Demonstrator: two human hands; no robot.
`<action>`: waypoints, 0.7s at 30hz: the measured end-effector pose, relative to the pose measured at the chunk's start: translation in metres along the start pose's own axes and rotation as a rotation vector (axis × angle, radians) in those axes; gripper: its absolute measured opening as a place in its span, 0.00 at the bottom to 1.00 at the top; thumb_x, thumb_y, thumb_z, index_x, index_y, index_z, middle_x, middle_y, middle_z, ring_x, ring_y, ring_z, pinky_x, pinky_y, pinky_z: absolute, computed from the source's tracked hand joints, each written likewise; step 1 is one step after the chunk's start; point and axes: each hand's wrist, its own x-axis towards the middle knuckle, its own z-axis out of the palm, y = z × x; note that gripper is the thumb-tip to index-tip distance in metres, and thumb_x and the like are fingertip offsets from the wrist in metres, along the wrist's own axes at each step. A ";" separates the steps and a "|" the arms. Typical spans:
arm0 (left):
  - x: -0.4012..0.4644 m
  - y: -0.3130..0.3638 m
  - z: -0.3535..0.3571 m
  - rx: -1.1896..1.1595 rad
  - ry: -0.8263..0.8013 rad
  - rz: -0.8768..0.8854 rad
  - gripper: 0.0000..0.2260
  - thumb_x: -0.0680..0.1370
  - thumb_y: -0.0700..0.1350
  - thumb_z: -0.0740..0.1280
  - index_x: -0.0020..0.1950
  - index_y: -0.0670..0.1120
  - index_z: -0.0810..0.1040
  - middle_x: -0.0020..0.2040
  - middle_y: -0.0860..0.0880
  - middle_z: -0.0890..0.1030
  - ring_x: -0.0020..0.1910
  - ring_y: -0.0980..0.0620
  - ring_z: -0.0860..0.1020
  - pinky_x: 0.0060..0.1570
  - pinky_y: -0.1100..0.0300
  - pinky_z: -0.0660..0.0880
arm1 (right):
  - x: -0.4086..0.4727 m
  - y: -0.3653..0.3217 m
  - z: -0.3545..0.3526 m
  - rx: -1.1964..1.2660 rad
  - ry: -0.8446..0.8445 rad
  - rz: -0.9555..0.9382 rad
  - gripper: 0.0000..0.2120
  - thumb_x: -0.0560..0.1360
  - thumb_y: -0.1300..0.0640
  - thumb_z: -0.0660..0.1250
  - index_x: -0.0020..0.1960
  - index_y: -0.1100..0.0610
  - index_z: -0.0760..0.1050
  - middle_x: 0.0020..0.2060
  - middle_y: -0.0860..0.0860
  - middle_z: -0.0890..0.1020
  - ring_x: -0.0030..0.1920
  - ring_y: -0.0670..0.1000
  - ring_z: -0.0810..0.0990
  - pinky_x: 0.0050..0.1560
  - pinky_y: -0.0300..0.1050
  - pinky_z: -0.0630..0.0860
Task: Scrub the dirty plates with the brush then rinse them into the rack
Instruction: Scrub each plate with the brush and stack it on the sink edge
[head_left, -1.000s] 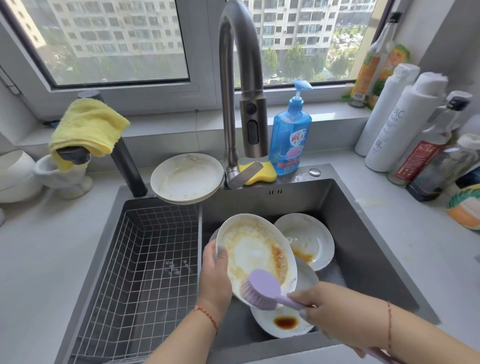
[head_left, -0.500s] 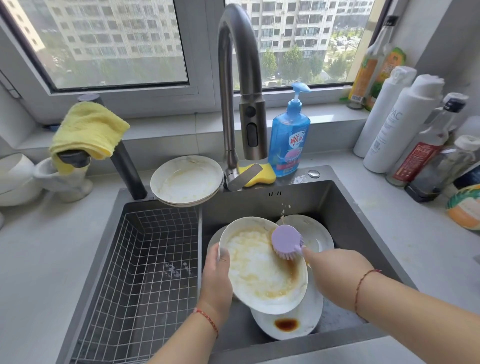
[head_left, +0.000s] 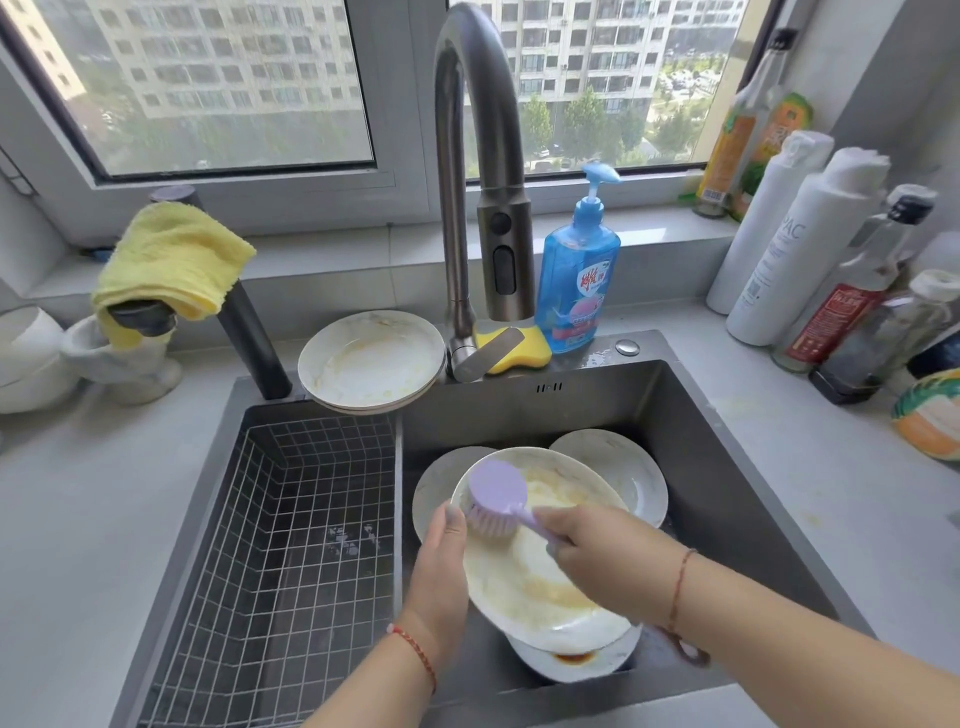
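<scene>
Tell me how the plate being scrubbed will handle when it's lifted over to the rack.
The held plate is probably slippery: its face shows wet suds and sauce. Likely rigid and breakable, since it looks ceramic. The left hand grips only one rim, so it may tilt.

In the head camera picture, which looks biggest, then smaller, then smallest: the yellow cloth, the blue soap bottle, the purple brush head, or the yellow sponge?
1. Yellow cloth and blue soap bottle: they look about alike, so no ranking between them.
2. Purple brush head, though it is nearer the camera, so its true size is unsure.
3. Yellow sponge, partly hidden by the faucet handle.
</scene>
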 end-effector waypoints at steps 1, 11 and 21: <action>-0.001 0.000 0.000 0.000 0.000 -0.008 0.17 0.82 0.59 0.54 0.53 0.54 0.80 0.57 0.45 0.83 0.61 0.42 0.79 0.65 0.38 0.72 | 0.005 0.004 -0.001 -0.051 0.059 0.013 0.19 0.79 0.58 0.52 0.62 0.37 0.69 0.30 0.46 0.69 0.29 0.48 0.68 0.26 0.41 0.67; 0.003 0.012 -0.009 -0.100 0.106 -0.031 0.16 0.84 0.57 0.52 0.65 0.53 0.74 0.59 0.48 0.83 0.56 0.47 0.82 0.45 0.51 0.81 | -0.001 0.069 -0.003 0.410 0.424 0.343 0.14 0.75 0.46 0.65 0.44 0.59 0.73 0.31 0.54 0.77 0.26 0.49 0.71 0.25 0.40 0.70; -0.002 0.033 -0.002 -0.186 -0.107 -0.262 0.27 0.83 0.62 0.45 0.69 0.50 0.73 0.58 0.44 0.84 0.55 0.42 0.83 0.49 0.40 0.81 | 0.009 0.053 0.026 1.520 0.311 0.427 0.08 0.77 0.61 0.63 0.54 0.62 0.75 0.48 0.60 0.81 0.50 0.62 0.80 0.49 0.53 0.78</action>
